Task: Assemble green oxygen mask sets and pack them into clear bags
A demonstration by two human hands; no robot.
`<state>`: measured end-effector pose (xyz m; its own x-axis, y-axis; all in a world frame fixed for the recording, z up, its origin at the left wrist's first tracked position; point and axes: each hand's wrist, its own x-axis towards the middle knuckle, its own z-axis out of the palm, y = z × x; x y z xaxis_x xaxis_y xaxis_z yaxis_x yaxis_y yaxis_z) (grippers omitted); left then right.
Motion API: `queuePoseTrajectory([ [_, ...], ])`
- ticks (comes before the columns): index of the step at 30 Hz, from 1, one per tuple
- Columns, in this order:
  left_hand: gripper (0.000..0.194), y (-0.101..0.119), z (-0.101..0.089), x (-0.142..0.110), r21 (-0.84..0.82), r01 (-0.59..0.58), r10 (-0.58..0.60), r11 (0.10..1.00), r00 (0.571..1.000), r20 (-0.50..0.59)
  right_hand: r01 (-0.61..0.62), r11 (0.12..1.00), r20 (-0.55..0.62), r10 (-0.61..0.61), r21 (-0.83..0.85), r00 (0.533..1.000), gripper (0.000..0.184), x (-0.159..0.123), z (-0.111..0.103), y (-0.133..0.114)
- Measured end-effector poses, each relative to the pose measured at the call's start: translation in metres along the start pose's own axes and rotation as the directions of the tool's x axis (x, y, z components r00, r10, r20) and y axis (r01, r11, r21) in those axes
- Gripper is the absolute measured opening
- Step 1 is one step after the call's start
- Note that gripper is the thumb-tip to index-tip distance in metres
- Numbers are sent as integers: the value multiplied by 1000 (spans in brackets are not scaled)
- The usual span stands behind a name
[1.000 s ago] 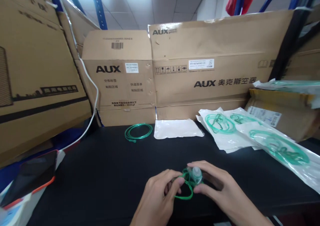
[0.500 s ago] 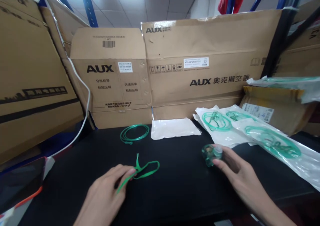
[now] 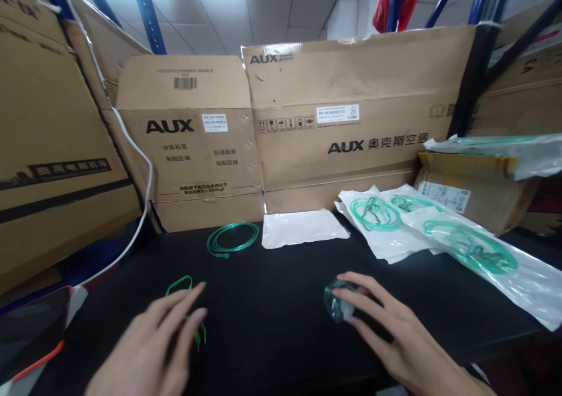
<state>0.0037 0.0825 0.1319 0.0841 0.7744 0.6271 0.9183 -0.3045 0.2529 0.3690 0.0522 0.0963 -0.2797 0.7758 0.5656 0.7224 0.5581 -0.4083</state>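
Observation:
My left hand [image 3: 153,340] lies low over the black table [image 3: 272,302] at the lower left, fingers stretched out and apart, over a green elastic strap [image 3: 182,285] that rests on the table and partly shows beyond the fingertips. My right hand [image 3: 386,331] is curled around a small clear green-tinted mask piece [image 3: 337,303] near the front middle of the table. A coil of green tubing [image 3: 232,238] lies farther back, beside an empty white pouch [image 3: 302,228].
Sealed pouches with green tubing sets [image 3: 439,235] lie at the right, next to a padded envelope [image 3: 474,191]. Large AUX cardboard boxes [image 3: 351,127] wall off the back and left. A phone [image 3: 30,331] sits at the lower left, with a white cable [image 3: 140,209] hanging nearby.
The two hands parted: the left carried the green strap off to the left and laid it on the table, then opened. The right hand kept the mask piece and lowered it toward the table.

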Motion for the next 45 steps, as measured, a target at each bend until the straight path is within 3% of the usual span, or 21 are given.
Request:
queuePoseTrajectory([
  [2,37,34,15,0,-131,-112,126,985,987,98,62,995,65,-57,-78,996,49,-1,1,-5],
  [4,40,68,30,1,-280,-135,204,951,950,236,105,988,81,-96,-114,992,49,0,-1,-12],
  [6,50,95,40,4,-376,-62,198,925,921,337,127,986,71,-120,-106,990,49,2,-4,-19],
  [9,57,114,47,10,-409,60,123,911,905,408,120,993,48,-119,-18,992,39,5,-8,-25],
  [12,47,118,51,11,-436,86,114,896,904,413,28,997,-9,-27,67,1000,25,6,-5,-23],
  [15,45,118,55,7,-509,87,141,856,909,393,-190,975,-47,196,116,979,34,11,5,-20],
  [17,56,119,57,4,-558,113,133,822,915,381,-279,947,15,280,160,960,39,18,10,-22],
  [20,62,121,55,0,-603,193,48,774,932,359,-252,935,74,241,250,968,30,26,16,-28],
  [24,23,121,47,3,-629,297,-46,718,923,383,-79,969,-24,87,234,996,34,23,20,-28],
  [26,23,120,44,6,-601,319,-26,733,896,444,-41,980,-26,47,196,999,39,18,19,-26],
  [30,21,116,44,8,-586,310,18,748,874,486,-91,974,56,81,208,995,28,16,13,-26],
  [33,20,113,47,6,-661,341,44,669,869,493,-146,964,80,131,221,988,26,17,14,-25],
  [36,30,107,49,4,-713,370,113,596,840,531,-166,963,104,147,213,984,38,15,21,-20],
  [39,38,103,50,2,-728,308,185,612,840,511,-157,961,120,132,228,984,44,12,25,-17],
  [45,38,109,53,-1,-748,95,271,657,896,352,-220,951,106,201,218,974,43,12,21,-22],
])
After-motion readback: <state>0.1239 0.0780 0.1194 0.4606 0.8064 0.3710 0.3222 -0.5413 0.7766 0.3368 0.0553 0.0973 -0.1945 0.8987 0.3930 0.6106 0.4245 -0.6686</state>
